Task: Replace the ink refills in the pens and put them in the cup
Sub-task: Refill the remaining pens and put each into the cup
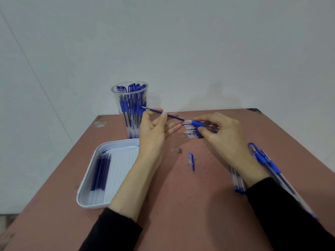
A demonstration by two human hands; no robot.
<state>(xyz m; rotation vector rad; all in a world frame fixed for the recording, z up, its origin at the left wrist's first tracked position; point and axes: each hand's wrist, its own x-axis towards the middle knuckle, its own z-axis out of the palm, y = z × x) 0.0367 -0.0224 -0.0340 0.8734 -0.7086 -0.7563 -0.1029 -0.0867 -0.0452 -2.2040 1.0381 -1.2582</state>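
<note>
My left hand pinches a blue ink refill near its tip, and the refill's other end sits in a pen barrel with a blue grip. My right hand grips that barrel. Both hands hover above a small pile of refills on the table. A clear plastic cup holding several blue pens stands at the back left. A blue pen cap and a small metal tip lie in front of the hands.
A white tray with several blue refills sits at the left. Several blue pens lie under and beside my right forearm. The brown table ends close behind the cup, against a white wall.
</note>
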